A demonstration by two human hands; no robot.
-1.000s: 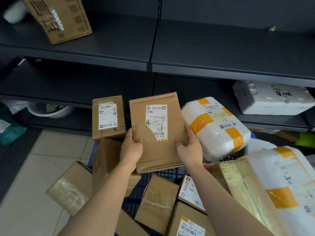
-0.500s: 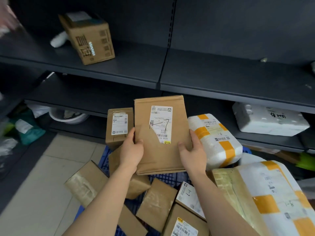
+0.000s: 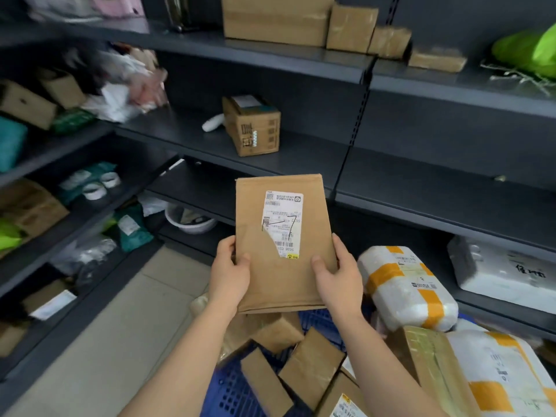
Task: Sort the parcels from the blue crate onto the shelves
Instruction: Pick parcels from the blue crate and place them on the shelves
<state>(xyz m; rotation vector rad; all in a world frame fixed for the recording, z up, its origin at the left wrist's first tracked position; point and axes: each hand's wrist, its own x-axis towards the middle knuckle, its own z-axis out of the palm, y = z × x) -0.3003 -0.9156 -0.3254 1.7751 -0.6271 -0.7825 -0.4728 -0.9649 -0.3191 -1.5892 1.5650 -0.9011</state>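
Note:
I hold a flat brown paper parcel (image 3: 288, 275) upright in front of me, its white label marked with a handwritten 7. My left hand (image 3: 230, 273) grips its lower left edge and my right hand (image 3: 338, 273) grips its lower right edge, thumbs on the front. Below it stands the blue crate (image 3: 231, 389) with several brown cardboard parcels (image 3: 311, 365) in it. The dark grey shelves (image 3: 421, 182) run across behind the parcel.
A printed cardboard box (image 3: 252, 126) sits on the middle shelf, and brown boxes (image 3: 276, 19) line the top shelf. A white wrapped parcel with orange tape (image 3: 406, 287) leans at the right. Left-hand shelves (image 3: 60, 152) hold bags and boxes. Beige floor tiles (image 3: 120, 341) lie at lower left.
My view has tilted up and swung left, showing more shelves. Both hands have lifted the brown parcel higher above the crate, with the same grip.

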